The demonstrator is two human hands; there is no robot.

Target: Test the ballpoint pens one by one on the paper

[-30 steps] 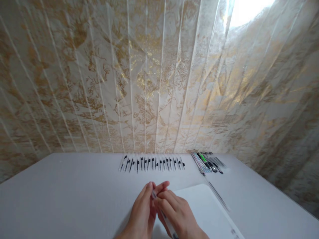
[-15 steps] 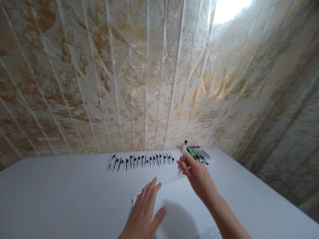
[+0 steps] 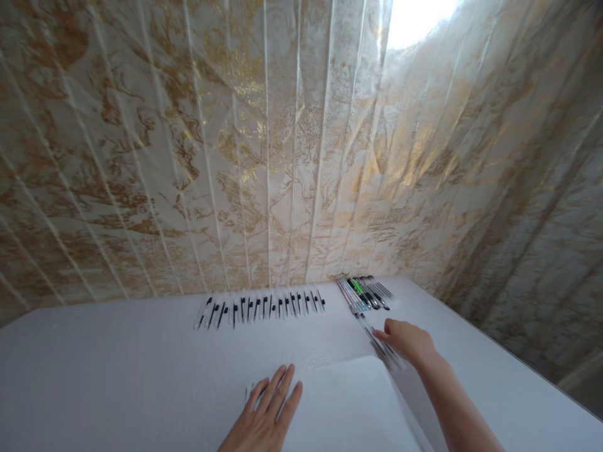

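White tabletop (image 3: 117, 351) runs under both of your hands, backed by a gold-veined, pleated curtain (image 3: 264, 157). Your right hand (image 3: 409, 343) is stretched forward and to the right, knuckles up, its fingertips down on a thin clear pen (image 3: 379, 344) that lies beside the right edge of the white pad (image 3: 348, 402). That pen's long axis runs diagonally, from the far left down toward the near right, roughly in line with your forearm, so its far end points at the small bunch of mixed pens (image 3: 365, 292) with the green one among them, near the back edge of the table and just beyond your fingertips. The picture is blurred at the hand, so you cannot tell whether the fingers are pinched shut on the pen or only resting on it. Your left hand (image 3: 268, 417) lies flat and open, palm down, on the near left corner of the pad, holding nothing. Well beyond it, along the back of the table, a neat row of clear pens with black caps (image 3: 261, 307) lies side by side, each pointing away from you. Of the two hands, the right is much the nearer to the loose pen and to the mixed bunch; the left sits closer to the row, though still well apart from it.
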